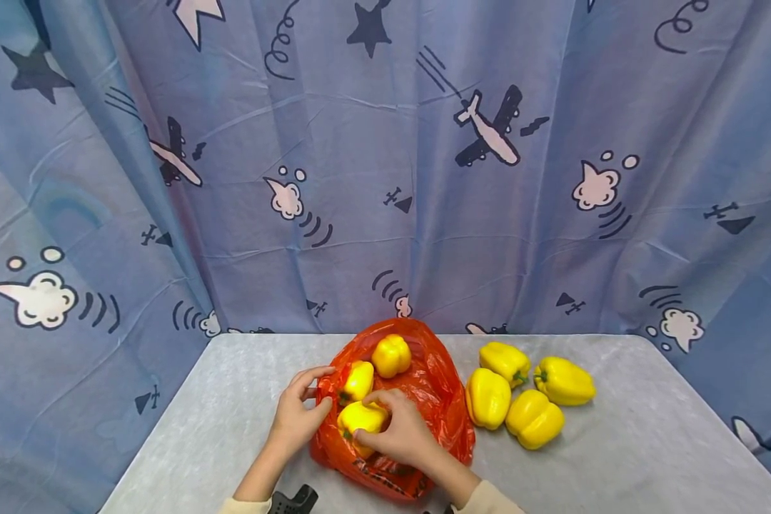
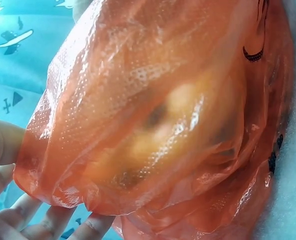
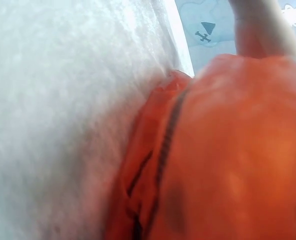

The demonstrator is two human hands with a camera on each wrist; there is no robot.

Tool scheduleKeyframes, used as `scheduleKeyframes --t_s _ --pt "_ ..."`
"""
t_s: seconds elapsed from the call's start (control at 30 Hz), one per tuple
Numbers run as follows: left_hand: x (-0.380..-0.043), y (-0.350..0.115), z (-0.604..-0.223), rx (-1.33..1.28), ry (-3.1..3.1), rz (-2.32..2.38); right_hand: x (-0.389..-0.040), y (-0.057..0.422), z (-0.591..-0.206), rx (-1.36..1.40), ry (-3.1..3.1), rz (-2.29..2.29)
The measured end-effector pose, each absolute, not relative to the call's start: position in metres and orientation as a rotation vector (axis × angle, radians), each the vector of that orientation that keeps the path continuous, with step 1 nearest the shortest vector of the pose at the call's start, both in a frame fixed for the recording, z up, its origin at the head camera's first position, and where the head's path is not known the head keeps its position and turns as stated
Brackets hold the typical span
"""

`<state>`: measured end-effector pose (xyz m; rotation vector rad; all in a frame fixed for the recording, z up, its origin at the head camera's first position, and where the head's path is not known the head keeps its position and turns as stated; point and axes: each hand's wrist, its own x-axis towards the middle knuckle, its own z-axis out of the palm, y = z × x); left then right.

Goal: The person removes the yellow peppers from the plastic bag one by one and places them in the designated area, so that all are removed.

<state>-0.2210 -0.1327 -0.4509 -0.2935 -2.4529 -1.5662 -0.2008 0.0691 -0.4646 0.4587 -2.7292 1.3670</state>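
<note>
1. The right hand (image 1: 401,428) has its thumb and fingers curled about a yellow pepper (image 1: 362,416), which sits inside the bag (image 1: 424,385), toward its left side.
2. That pepper should be light for its bulk, firm but hollow, its waxy skin a little slippery. A hard squeeze might crack it; the best hold is across the broad lobes, sparing the stem.
3. The left hand (image 1: 302,408) grips the bag's left rim, fingers wrapped past the edge.
4. The bag is thin red plastic, crinkled, finely dimpled and translucent in the left wrist view, with dark print. It probably slumps unless its rim is held.
5. Two more peppers (image 1: 392,356) lie in it, smooth and rounded.
6. Right of the bag, four peppers (image 1: 488,400) cluster on the table (image 1: 244,371): glossy, blocky, lobed, some showing green stems.
7. The table top is pale and faintly mottled; behind hangs a blue curtain (image 1: 353,128), softly folded, printed with planes and stars.
</note>
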Motion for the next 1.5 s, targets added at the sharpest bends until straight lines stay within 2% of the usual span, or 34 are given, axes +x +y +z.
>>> scheduleKeyframes --t_s 0.5,1.13,1.5 --pt "-0.223 -0.133 -0.452 -0.326 -2.399 -1.614 -0.192 0.092 -0.44 0.484 -2.611 1.399" --pt "-0.224 -0.13 -0.456 -0.34 -2.37 -1.598 -0.184 0.14 -0.412 0.338 -2.482 1.469" --pt "-0.204 -0.119 -0.424 -0.354 -2.376 -1.568 -0.176 0.176 -0.398 0.236 -2.462 1.417"
